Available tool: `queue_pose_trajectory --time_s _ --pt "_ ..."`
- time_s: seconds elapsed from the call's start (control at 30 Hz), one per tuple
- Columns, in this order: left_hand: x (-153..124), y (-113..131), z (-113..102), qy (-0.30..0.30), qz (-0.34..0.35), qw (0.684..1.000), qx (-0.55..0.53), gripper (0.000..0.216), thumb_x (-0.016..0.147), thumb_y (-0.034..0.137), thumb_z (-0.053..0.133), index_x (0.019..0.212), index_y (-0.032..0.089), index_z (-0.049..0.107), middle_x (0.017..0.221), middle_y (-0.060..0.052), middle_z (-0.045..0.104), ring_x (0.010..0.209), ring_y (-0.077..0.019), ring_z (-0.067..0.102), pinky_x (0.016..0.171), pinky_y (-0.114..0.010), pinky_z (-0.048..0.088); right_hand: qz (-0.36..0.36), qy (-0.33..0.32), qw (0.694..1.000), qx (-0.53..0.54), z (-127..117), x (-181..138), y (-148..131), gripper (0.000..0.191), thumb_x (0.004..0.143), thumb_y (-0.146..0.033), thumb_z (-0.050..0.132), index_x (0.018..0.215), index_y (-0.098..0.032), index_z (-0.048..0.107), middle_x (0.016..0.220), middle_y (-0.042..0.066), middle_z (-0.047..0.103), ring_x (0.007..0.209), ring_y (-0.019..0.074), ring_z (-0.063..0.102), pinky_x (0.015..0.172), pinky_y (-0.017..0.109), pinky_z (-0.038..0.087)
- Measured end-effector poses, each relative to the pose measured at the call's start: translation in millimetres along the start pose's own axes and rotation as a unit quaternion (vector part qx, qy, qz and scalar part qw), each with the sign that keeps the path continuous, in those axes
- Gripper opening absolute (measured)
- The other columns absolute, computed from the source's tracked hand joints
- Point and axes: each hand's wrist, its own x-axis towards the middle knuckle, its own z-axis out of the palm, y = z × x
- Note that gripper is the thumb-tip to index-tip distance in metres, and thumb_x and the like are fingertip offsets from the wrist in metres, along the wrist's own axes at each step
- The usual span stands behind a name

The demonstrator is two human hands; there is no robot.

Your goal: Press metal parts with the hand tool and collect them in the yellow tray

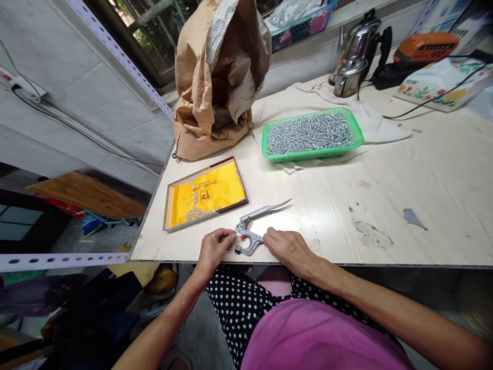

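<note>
- from my end, the shallow tray sits leftmost, small metal pieces scattered over its yellow lining.
- my left hand has thumb and finger together beside the pliers; i can't tell whether they pinch anything.
- the pliers sit between my hands, by the table edge; they look stiff, smooth, fairly light: i'd grip the handles, clear of the spring.
- my right hand is curled round the lower handle's end.

Grey pliers w/ red bit have handles spread, nr table edge.
</note>
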Motion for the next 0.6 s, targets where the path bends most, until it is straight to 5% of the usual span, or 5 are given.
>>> queue_pose_trajectory --time_s 0.23,0.47,0.6 --pt "-7.6 0.0 10.3 -0.011 -0.021 1.0 -0.009 0.041 0.068 0.051 0.07 0.082 0.012 0.073 0.08 -0.008 0.073 0.067 -0.0156 0.062 0.062 -0.024 0.046 -0.018 -0.015 0.999 -0.028 -7.2 0.6 -1.2 0.02 0.089 -0.003 0.042 0.089 -0.018 0.056 0.085 0.003 0.06 0.065 0.015 0.052 0.055 0.032 0.03" --pt "5.3 1.9 8.4 -0.044 -0.062 0.997 0.027 0.038 0.061 0.048 0.071 0.072 0.012 0.07 0.063 -0.004 0.068 0.052 -0.0119 0.054 0.052 -0.023 0.041 0.017 -0.031 0.999 -0.01 -3.7 3.0 2.4 0.018 0.087 -0.003 0.045 0.088 -0.018 0.056 0.085 0.003 0.061 0.063 0.0134 0.051 0.053 0.03 0.026" --pt "10.3 10.1 3.4 -0.092 -0.063 0.989 0.102 0.032 0.065 0.044 0.068 0.068 0.012 0.071 0.053 0.0 0.062 0.048 -0.0104 0.048 0.049 -0.022 0.034 0.042 -0.04 0.998 0.004 -8.8 4.3 4.5 0.007 0.092 -0.018 0.051 0.091 -0.017 0.058 0.092 0.005 0.062 0.072 0.0159 0.055 0.06 0.029 0.035"
